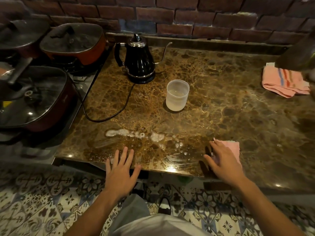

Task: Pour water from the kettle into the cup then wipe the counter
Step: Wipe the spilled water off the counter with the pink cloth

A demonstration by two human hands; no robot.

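Observation:
A black gooseneck kettle (139,61) stands on its base at the back of the brown marble counter (230,103). In front of it a translucent plastic cup (177,95) holds some water. A puddle of spilled water (136,133) lies near the front edge. My right hand (225,160) presses flat on a pink cloth (234,147) at the front right of the puddle. My left hand (121,169) rests with fingers spread on the counter's front edge, holding nothing.
The kettle's black cord (109,114) loops across the counter's left side. Three lidded pans (71,41) sit on the stove at the left. A folded pink striped towel (286,80) lies at the far right. A brick wall backs the counter.

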